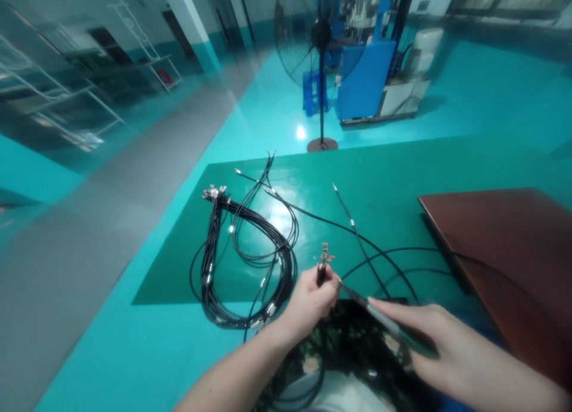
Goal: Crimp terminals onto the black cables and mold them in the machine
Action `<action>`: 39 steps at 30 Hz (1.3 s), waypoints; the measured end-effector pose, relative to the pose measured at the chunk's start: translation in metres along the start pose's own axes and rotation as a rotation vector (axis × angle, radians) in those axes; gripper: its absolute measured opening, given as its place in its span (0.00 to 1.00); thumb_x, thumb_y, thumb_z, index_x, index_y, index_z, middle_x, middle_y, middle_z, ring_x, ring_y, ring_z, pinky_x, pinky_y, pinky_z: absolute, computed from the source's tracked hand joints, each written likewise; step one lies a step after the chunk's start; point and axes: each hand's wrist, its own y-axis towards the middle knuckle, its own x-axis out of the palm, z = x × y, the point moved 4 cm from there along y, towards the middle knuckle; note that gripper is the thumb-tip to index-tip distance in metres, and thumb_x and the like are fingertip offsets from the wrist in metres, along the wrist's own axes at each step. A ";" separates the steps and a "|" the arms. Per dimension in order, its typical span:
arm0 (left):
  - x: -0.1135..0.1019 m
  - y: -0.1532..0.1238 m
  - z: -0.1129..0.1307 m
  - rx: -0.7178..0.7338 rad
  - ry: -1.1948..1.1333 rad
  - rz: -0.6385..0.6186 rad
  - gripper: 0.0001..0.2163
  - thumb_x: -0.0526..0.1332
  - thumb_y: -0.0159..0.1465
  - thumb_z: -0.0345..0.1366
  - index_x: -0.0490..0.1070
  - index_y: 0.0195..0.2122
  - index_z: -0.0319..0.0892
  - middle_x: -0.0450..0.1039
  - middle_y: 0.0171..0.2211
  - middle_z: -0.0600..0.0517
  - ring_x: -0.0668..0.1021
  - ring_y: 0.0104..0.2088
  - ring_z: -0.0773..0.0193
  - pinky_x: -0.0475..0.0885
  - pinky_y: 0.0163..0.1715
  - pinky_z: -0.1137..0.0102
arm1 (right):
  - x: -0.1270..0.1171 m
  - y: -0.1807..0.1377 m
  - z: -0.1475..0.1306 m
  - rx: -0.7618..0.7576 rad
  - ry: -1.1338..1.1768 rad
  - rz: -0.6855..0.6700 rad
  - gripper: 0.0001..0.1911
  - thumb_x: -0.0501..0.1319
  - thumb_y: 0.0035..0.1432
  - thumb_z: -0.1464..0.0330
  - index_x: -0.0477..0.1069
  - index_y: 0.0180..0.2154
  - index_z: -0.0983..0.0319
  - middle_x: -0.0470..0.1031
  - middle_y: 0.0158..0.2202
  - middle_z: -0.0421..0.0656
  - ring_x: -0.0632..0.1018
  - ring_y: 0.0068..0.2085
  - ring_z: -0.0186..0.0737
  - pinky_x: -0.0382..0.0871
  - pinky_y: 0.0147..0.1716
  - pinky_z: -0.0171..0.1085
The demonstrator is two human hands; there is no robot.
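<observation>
My left hand (310, 299) is closed around the end of a black cable (321, 275), just above the near edge of the green table. Copper-coloured terminals (325, 254) stick up past its fingers. My right hand (447, 340) grips a slim hand tool (391, 325) with a greyish shank and a dark green handle; its exact kind is unclear. The tool's tip reaches the left fingers, and I cannot tell whether it touches the cable. Left of my hands lies a looped bundle of black cables (286, 275) with silvery end fittings.
Loose black cables (313, 212) spread across the green tabletop (370, 168). A brown board (500, 233) lies at the right. Beyond the table stand a black pedestal fan (322, 90) and a blue machine (366, 81). White racks (89, 96) are at the far left.
</observation>
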 end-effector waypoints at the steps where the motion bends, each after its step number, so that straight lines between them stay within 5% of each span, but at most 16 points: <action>1: 0.000 -0.001 0.001 -0.005 -0.009 -0.016 0.04 0.55 0.55 0.34 0.61 0.27 0.40 0.54 0.12 0.61 0.54 0.12 0.77 0.47 0.11 0.80 | -0.002 0.002 0.000 0.024 0.083 -0.030 0.27 0.56 0.49 0.71 0.64 0.53 0.55 0.75 0.44 0.41 0.75 0.43 0.45 0.70 0.41 0.36; 6: 0.002 -0.002 0.004 -0.002 -0.017 -0.051 0.05 0.55 0.55 0.34 0.60 0.25 0.40 0.53 0.12 0.61 0.53 0.12 0.77 0.47 0.11 0.79 | -0.004 0.009 0.006 0.089 0.452 -0.234 0.24 0.57 0.47 0.71 0.68 0.49 0.60 0.76 0.37 0.42 0.75 0.38 0.42 0.69 0.35 0.31; 10: 0.004 -0.002 0.003 -0.010 -0.001 -0.068 0.06 0.56 0.55 0.35 0.60 0.24 0.40 0.53 0.11 0.61 0.53 0.12 0.77 0.46 0.10 0.79 | 0.001 0.013 0.017 0.163 0.674 -0.441 0.18 0.56 0.44 0.73 0.71 0.40 0.62 0.73 0.29 0.39 0.74 0.25 0.32 0.66 0.23 0.28; 15: 0.005 -0.003 0.005 -0.019 -0.082 -0.108 0.06 0.57 0.53 0.34 0.60 0.24 0.39 0.54 0.11 0.61 0.53 0.11 0.78 0.45 0.10 0.79 | 0.014 0.015 0.029 0.170 1.055 -0.597 0.13 0.54 0.40 0.75 0.70 0.33 0.68 0.71 0.26 0.42 0.73 0.22 0.32 0.67 0.21 0.30; 19: 0.006 0.002 0.004 -0.080 -0.250 -0.120 0.07 0.60 0.51 0.34 0.60 0.24 0.40 0.56 0.10 0.61 0.51 0.09 0.78 0.42 0.09 0.79 | 0.039 0.018 0.040 0.140 1.353 -0.613 0.20 0.56 0.41 0.71 0.67 0.41 0.68 0.72 0.28 0.46 0.75 0.22 0.36 0.69 0.19 0.33; 22: 0.009 0.011 -0.001 -0.145 -0.370 -0.178 0.08 0.61 0.52 0.35 0.61 0.25 0.39 0.56 0.11 0.61 0.48 0.09 0.80 0.40 0.09 0.79 | 0.038 0.023 0.037 0.058 1.438 -0.475 0.29 0.58 0.43 0.69 0.61 0.51 0.62 0.71 0.30 0.44 0.74 0.22 0.36 0.67 0.18 0.34; 25: 0.007 0.020 -0.005 -0.137 -0.410 -0.141 0.09 0.61 0.53 0.36 0.65 0.29 0.35 0.61 0.15 0.59 0.49 0.10 0.81 0.40 0.10 0.78 | 0.010 0.027 0.029 0.013 1.135 -0.110 0.29 0.56 0.48 0.66 0.60 0.54 0.60 0.71 0.35 0.45 0.74 0.27 0.36 0.69 0.25 0.36; 28: 0.003 0.022 -0.001 -0.061 -0.425 -0.096 0.11 0.61 0.55 0.38 0.66 0.31 0.34 0.65 0.20 0.56 0.52 0.11 0.81 0.42 0.11 0.78 | -0.015 0.020 0.016 0.048 0.388 0.181 0.28 0.54 0.52 0.69 0.58 0.56 0.57 0.69 0.45 0.48 0.73 0.41 0.42 0.68 0.40 0.40; 33: 0.004 0.018 0.005 0.002 -0.417 -0.053 0.12 0.62 0.54 0.40 0.64 0.28 0.35 0.66 0.19 0.55 0.54 0.10 0.81 0.42 0.11 0.77 | -0.005 0.004 -0.006 -0.090 -0.529 0.373 0.33 0.53 0.48 0.74 0.56 0.57 0.52 0.69 0.43 0.46 0.72 0.41 0.46 0.70 0.38 0.47; 39: 0.008 0.016 0.004 0.050 -0.357 0.023 0.12 0.61 0.54 0.40 0.64 0.32 0.36 0.69 0.20 0.54 0.54 0.09 0.80 0.44 0.10 0.78 | 0.004 0.000 -0.021 -0.171 -0.857 0.457 0.33 0.56 0.45 0.73 0.60 0.55 0.58 0.70 0.38 0.50 0.70 0.34 0.48 0.69 0.29 0.46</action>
